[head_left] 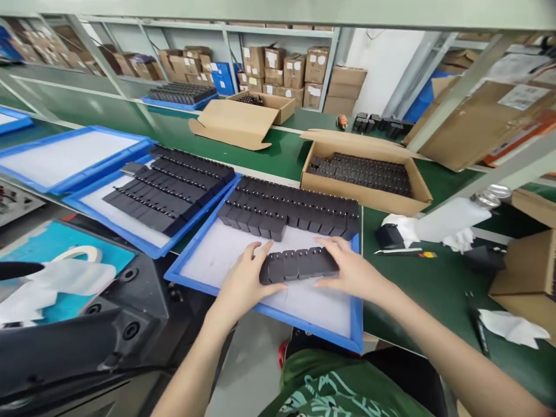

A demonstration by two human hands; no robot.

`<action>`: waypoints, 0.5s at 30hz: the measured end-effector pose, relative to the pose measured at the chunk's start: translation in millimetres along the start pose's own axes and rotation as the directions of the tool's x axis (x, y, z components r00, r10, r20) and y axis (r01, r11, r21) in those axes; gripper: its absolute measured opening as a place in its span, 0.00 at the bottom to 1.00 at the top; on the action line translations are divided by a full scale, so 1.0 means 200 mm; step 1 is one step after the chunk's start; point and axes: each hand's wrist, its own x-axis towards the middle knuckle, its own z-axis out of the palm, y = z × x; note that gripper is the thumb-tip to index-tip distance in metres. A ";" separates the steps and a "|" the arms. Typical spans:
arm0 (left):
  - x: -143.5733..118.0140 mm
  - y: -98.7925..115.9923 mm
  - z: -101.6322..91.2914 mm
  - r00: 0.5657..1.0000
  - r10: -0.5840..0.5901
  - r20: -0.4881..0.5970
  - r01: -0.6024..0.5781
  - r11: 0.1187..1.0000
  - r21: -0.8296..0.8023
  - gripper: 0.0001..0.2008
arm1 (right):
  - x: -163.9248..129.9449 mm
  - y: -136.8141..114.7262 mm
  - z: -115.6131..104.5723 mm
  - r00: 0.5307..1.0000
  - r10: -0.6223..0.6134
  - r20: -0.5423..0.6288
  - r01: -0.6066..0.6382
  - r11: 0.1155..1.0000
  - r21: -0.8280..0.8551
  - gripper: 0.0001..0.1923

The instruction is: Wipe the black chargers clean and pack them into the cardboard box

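Note:
Between my two hands a row of black box-shaped parts is squeezed together end to end. My left hand grips the left end, thumb in front and fingers behind. At the right end my right hand closes the same way. The row is over the white lining of a blue-rimmed tray; whether it touches the lining I cannot tell. Further back in this tray stand rows of like black parts, with small shiny spots along their tops.
Left of it, another blue tray carries more black rows. An open carton of black parts stands behind to the right. A white bottle, tissues and a pen lie on the green bench. Dark machinery borders the left front.

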 end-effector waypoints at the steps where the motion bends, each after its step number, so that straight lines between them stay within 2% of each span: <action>1: 0.03 -0.01 -0.01 0.999 0.035 0.029 -0.035 0.999 0.016 0.40 | 0.03 -0.02 0.02 1.000 -0.010 0.003 0.010 1.000 -0.016 0.44; 4: 0.09 -0.01 -0.01 0.989 0.120 0.082 -0.124 0.992 0.038 0.29 | 0.10 -0.06 0.04 0.999 -0.047 0.008 0.047 0.998 -0.049 0.36; 7: 0.11 0.06 0.00 0.982 0.186 0.044 -0.189 0.980 0.066 0.27 | 0.08 -0.07 -0.09 0.997 -0.075 0.011 0.075 0.995 -0.063 0.35; 9: 0.11 0.20 0.01 0.960 0.275 -0.056 -0.268 0.957 0.113 0.27 | -0.03 -0.05 -0.25 0.996 -0.089 -0.017 0.087 0.991 -0.099 0.34; 11: 0.10 0.40 0.04 0.909 0.393 -0.138 -0.376 0.917 0.131 0.26 | -0.22 -0.01 -0.42 0.986 -0.127 -0.108 0.100 0.969 -0.228 0.33; 12: 0.10 0.51 0.06 0.882 0.449 -0.142 -0.435 0.892 0.118 0.25 | -0.33 0.02 -0.49 0.977 -0.132 -0.167 0.082 0.958 -0.274 0.32; 14: 0.09 0.72 0.16 0.828 0.545 -0.127 -0.539 0.838 0.085 0.24 | -0.58 0.10 -0.55 0.951 -0.102 -0.291 0.002 0.946 -0.326 0.31; 15: 0.09 0.80 0.22 0.812 0.577 -0.087 -0.572 0.817 0.077 0.25 | -0.70 0.15 -0.54 0.938 -0.058 -0.343 -0.058 0.946 -0.320 0.31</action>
